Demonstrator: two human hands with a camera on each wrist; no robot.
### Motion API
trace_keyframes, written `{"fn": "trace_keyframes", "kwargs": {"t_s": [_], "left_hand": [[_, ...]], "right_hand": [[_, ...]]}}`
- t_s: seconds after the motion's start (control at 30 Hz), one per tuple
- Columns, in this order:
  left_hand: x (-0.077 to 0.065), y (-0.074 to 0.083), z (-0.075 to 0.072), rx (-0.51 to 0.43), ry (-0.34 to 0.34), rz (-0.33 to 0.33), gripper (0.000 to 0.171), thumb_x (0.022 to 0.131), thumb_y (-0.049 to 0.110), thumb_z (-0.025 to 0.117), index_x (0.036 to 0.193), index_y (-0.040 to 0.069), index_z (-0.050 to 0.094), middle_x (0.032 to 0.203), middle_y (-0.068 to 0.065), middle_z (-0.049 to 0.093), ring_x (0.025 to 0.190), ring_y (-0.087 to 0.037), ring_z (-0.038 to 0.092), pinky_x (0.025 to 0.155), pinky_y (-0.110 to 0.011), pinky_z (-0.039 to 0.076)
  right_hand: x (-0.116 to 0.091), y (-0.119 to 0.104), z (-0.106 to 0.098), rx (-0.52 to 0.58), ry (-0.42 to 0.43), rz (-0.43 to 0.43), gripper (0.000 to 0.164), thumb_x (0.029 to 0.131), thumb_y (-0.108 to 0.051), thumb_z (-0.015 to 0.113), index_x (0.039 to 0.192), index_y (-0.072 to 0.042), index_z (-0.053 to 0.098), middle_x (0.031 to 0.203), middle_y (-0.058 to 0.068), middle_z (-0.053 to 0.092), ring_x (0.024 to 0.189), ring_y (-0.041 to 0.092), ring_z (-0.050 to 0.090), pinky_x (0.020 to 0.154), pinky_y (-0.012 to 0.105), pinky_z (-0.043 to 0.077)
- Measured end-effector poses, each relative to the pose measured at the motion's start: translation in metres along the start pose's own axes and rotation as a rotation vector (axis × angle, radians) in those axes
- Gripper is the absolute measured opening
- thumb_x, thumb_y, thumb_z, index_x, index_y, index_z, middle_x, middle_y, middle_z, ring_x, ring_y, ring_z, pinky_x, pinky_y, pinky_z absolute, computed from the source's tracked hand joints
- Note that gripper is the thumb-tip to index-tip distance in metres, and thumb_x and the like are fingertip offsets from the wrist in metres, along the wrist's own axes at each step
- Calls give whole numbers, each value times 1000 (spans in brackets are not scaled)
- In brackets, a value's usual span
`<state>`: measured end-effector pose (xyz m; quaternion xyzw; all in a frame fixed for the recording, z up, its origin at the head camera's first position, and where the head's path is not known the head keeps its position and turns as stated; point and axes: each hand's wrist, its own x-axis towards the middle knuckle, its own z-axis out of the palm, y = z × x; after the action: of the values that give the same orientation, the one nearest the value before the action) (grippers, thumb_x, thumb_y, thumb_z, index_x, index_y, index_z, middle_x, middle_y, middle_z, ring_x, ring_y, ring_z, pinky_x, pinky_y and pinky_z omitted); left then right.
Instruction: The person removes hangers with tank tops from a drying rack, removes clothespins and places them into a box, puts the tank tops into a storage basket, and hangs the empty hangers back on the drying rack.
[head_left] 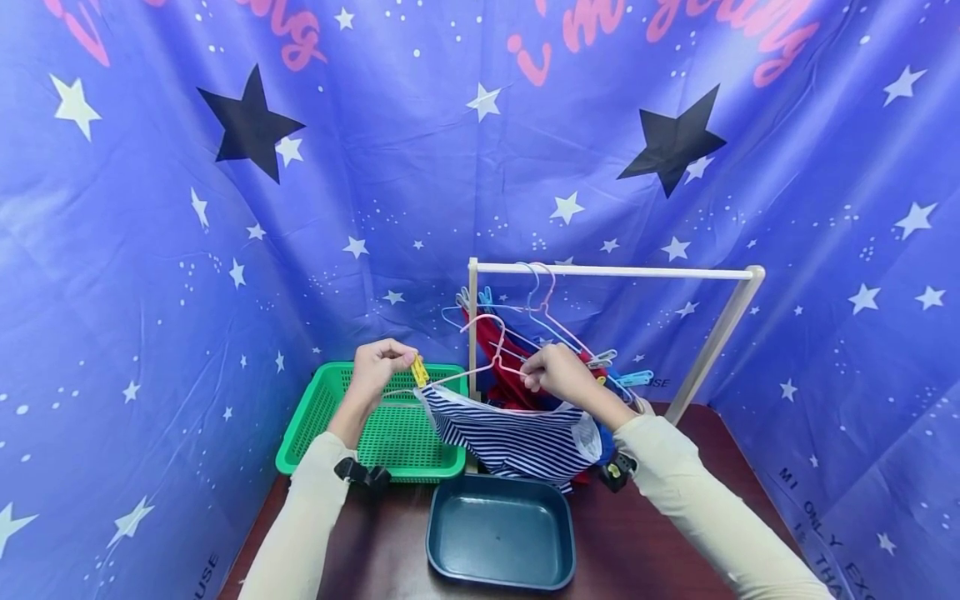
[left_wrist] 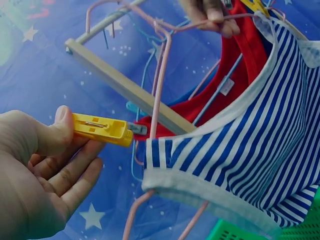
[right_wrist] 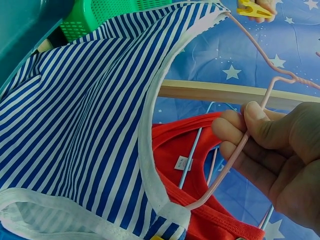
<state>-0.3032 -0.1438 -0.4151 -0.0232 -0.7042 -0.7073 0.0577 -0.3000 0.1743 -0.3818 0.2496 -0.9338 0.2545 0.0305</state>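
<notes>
My left hand pinches a yellow clothespin between thumb and fingers. Its jaws point at the left shoulder strap of a blue-and-white striped tank top; whether they touch the cloth I cannot tell. That top hangs on a pink wire hanger, its straps over the two arms. My right hand grips the hanger's other arm, close to the neck below the hook. At the right strap sits another yellow clothespin, partly cut off in both wrist views.
Behind stands a drying rack with blue and pink hangers, holding a red garment with grey and blue clothespins. A green basket stands at the left. Nearer on the brown table is a dark teal basin.
</notes>
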Motion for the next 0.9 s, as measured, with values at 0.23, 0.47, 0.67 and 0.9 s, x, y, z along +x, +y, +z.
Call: {"fn": "trace_keyframes", "kwargs": {"t_s": [0.23, 0.47, 0.67, 0.9], "left_hand": [[-20, 16, 18, 66, -18, 139, 10, 86, -7, 75, 95, -11, 73, 85, -12, 78, 71, -5, 70, 74, -22, 60], [-43, 12, 48, 231, -190, 274, 8, 85, -6, 76, 93, -6, 77, 91, -21, 77, 71, -4, 67, 66, -21, 57], [-60, 1, 75, 365, -318, 262, 12, 87, 1, 76, 97, 7, 80, 93, -6, 78, 80, -10, 70, 74, -26, 59], [-73, -20, 99, 526, -437, 385, 18, 87, 10, 79, 105, 12, 78, 99, -1, 78, 92, -12, 72, 81, -27, 59]], "right_hand": [[1, 1, -1, 3, 8, 16, 12, 91, 2, 69, 91, -1, 80, 74, 4, 76, 69, 12, 71, 75, 36, 61], [5, 3, 0, 0, 0, 28, 11, 92, 1, 69, 93, 0, 80, 74, 3, 76, 67, 9, 69, 74, 34, 60], [7, 3, -2, -2, -2, 17, 11, 92, 1, 70, 93, -1, 81, 75, 4, 77, 68, 11, 71, 73, 34, 61], [6, 2, -4, 1, -18, 7, 11, 93, 0, 69, 92, 0, 80, 77, 5, 77, 67, 12, 71, 70, 32, 61]]}}
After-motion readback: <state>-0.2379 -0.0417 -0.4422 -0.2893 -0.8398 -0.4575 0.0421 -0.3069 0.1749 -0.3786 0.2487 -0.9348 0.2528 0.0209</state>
